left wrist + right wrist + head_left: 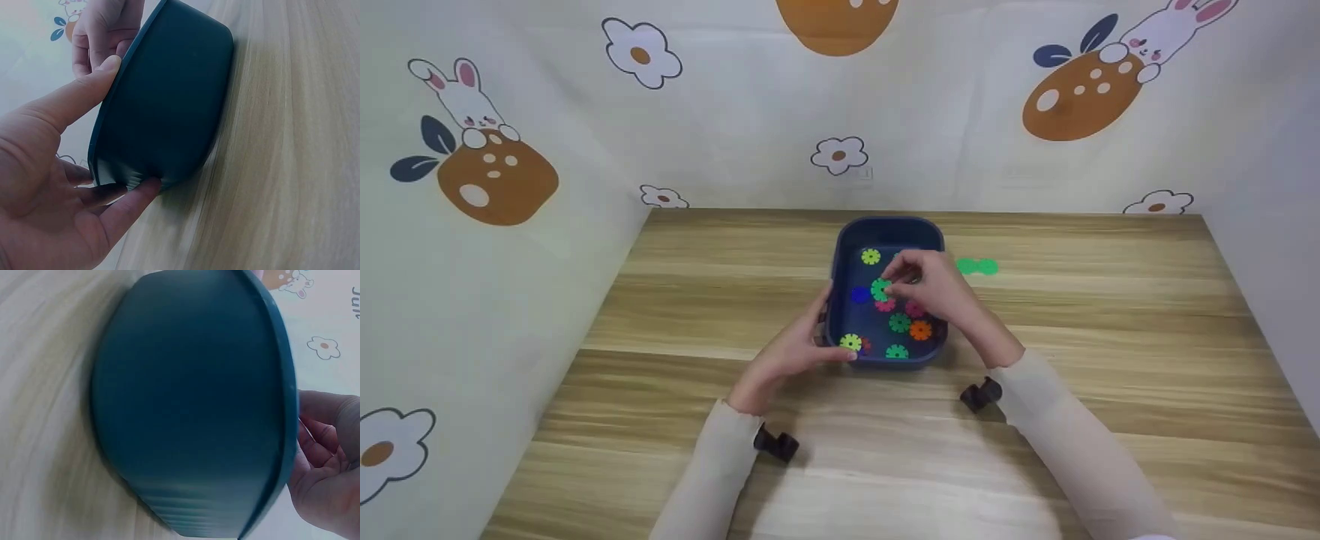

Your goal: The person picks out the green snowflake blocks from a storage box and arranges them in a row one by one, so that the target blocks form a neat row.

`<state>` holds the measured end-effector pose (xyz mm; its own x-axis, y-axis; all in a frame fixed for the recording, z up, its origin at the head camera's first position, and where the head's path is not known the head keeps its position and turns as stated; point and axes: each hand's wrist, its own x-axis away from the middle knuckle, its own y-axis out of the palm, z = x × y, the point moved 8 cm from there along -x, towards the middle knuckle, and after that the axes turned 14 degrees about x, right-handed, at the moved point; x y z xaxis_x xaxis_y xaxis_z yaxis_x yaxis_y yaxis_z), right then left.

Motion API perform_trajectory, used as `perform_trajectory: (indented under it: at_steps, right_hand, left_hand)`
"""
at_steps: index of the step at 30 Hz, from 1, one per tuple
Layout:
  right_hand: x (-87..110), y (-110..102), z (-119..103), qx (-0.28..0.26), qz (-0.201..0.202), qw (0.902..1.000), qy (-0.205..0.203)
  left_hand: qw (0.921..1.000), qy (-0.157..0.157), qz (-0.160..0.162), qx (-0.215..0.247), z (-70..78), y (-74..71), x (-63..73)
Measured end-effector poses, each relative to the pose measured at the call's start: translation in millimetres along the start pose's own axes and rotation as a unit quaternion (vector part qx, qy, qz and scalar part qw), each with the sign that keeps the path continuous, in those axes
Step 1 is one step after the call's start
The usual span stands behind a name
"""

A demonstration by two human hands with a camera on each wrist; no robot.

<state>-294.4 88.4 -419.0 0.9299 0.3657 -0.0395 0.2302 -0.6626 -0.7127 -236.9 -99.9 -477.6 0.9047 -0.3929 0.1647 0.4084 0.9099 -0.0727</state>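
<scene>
A dark blue plastic bin (885,363) stands on the table and holds several notched, flower-shaped plastic discs, such as an orange disc (920,330) and a yellow disc (871,256). My left hand (799,346) grips its near left corner, thumb on the rim and fingers along the outer side; the left wrist view shows this bin wall (163,95) close up. Above the bin's inside, my right hand (934,289) pinches a green disc (880,290) between thumb and fingers. From the right wrist, the bin wall (191,394) hides the fingertips and disc.
Two green discs joined together (977,267) lie on the wooden table (1110,337), just right of the bin. A patterned wall covering (930,112) rises behind the table's back edge. Black wrist mounts (777,444) sit on both sleeves.
</scene>
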Motion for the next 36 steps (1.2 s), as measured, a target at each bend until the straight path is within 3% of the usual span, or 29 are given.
perform_trajectory:
  at_steps: [8, 24, 33, 36]
  right_hand:
    - [0.2, -15, 6, -0.019, 0.021, 0.9996, -0.005]
    - [4.1, -51, 33, -0.025, 0.063, 0.9966, 0.047]
    - [9.8, -71, 49, -0.027, 0.090, 0.9946, 0.044]
    - [11.9, -76, 56, -0.020, 0.102, 0.9933, 0.049]
  left_hand:
    - [0.9999, -0.001, 0.005, -0.011, 0.7, -1.1, -1.0]
    - [0.9996, 0.014, 0.004, -0.022, 4.0, 0.0, -2.3]
    - [0.9998, -0.008, -0.002, 0.015, 1.2, 2.1, -0.2]
    - [1.0000, -0.005, 0.001, 0.007, 1.4, 1.6, 0.2]
